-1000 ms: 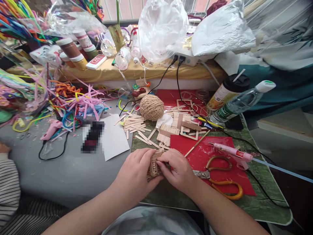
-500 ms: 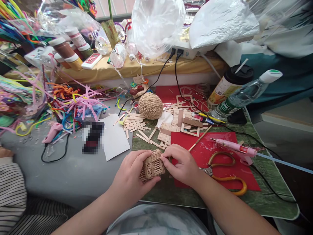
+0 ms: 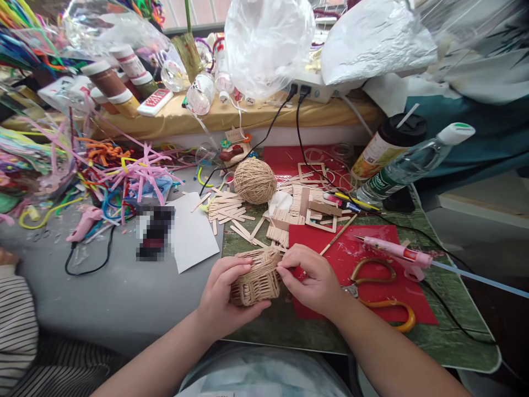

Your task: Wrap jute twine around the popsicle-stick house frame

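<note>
A small house built of wooden sticks and wound with twine (image 3: 255,278) sits between both hands near the table's front edge. My left hand (image 3: 221,298) is curled around its left side and underside. My right hand (image 3: 311,280) pinches at its right end with thumb and forefinger, where the twine runs. A ball of twine (image 3: 255,181) rests farther back in the middle. Loose wooden sticks (image 3: 231,212) lie between the ball and the hands.
Orange-handled scissors (image 3: 382,295) and a pink glue gun (image 3: 397,252) lie on red paper (image 3: 372,275) to the right. A water bottle (image 3: 407,165) and lidded cup (image 3: 386,146) stand back right. Pipe cleaners (image 3: 124,165) and another glue gun (image 3: 85,223) fill the left. A striped sleeve (image 3: 16,325) shows far left.
The little house has been turned in my hands so its long side and roof now face up. Both hands stayed on it.
</note>
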Tool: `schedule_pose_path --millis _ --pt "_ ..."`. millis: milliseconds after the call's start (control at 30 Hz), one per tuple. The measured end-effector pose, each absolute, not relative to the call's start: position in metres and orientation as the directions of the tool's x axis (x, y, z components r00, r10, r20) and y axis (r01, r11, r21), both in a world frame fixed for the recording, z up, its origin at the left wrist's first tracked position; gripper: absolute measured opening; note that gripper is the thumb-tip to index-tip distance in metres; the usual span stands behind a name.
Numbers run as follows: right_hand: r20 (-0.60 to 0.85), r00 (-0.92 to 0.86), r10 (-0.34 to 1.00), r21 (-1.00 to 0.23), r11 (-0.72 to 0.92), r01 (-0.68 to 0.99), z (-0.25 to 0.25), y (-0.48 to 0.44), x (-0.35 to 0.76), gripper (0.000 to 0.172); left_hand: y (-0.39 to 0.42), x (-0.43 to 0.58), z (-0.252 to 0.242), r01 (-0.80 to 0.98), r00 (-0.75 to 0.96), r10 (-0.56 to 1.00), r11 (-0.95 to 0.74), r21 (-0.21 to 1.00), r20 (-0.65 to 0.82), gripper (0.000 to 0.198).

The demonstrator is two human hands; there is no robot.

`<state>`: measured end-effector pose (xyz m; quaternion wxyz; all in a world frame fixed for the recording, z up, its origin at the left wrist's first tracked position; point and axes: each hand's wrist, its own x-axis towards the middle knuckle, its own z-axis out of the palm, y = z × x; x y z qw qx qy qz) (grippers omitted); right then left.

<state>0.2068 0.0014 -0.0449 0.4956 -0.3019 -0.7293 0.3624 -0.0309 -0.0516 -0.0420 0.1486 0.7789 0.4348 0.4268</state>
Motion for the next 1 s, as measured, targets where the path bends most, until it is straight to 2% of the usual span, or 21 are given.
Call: schedule_pose_path --millis 133,233,300,333,400,467,533,600,700,767,900,1000 --pt "0.453 -0.406 0.794 -0.856 0.515 0.051 -0.049 0.004 0.209 0.011 -0.051 -0.043 -0.057 0.492 0.291 0.745 -0.654 0.574 0.600 0.078" --pt "0.427 -0.484 0.764 -0.875 0.485 -0.007 -0.050 0.005 0.213 0.011 -0.055 -0.050 -0.060 0.403 0.287 0.800 -0.600 0.691 0.527 0.064" --pt "0.437 -0.497 0.750 -0.875 0.483 -0.040 -0.051 0.007 0.215 0.012 -0.062 -0.049 -0.063 0.332 0.150 0.918 -0.396 0.856 0.366 0.059" --pt "0.443 -0.497 0.746 -0.874 0.483 -0.053 -0.051 0.007 0.215 0.013 -0.065 -0.047 -0.064 0.272 0.067 0.966 -0.257 0.927 0.249 0.066" --pt "0.450 -0.501 0.739 -0.873 0.482 -0.074 -0.053 0.008 0.216 0.015 -0.072 -0.042 -0.068 0.116 -0.018 1.000 0.002 0.993 0.000 0.095" --pt "0.453 -0.533 0.715 -0.870 0.485 -0.089 -0.053 0.008 0.215 0.016 -0.077 -0.037 -0.072 -0.010 0.022 0.989 0.149 0.989 -0.149 0.114" --pt "0.464 -0.578 0.672 -0.856 0.507 -0.098 -0.051 0.008 0.214 0.018 -0.079 -0.035 -0.074 -0.072 0.052 0.991 0.128 0.989 -0.124 0.115" --pt "0.491 -0.605 0.626 -0.830 0.547 -0.108 -0.048 0.006 0.213 0.022 -0.078 -0.038 -0.075 -0.070 0.031 0.999 -0.010 0.997 0.012 0.114" --pt "0.531 -0.625 0.572 -0.787 0.606 -0.115 -0.044 0.006 0.212 0.031 -0.069 -0.050 -0.079 0.014 0.024 0.970 -0.243 0.970 0.242 0.125" --pt "0.522 -0.657 0.544 -0.772 0.628 -0.093 -0.046 0.008 0.211 0.033 -0.062 -0.061 -0.083 0.081 0.091 0.946 -0.318 0.945 0.311 0.131" --pt "0.448 -0.737 0.506 -0.756 0.654 -0.010 -0.061 0.016 0.209 0.025 -0.050 -0.081 -0.089 0.249 0.214 0.947 -0.291 0.924 0.240 0.123" --pt "0.413 -0.771 0.485 -0.746 0.666 0.019 -0.072 0.020 0.208 0.020 -0.047 -0.090 -0.090 0.248 0.247 0.957 -0.212 0.945 0.150 0.131"
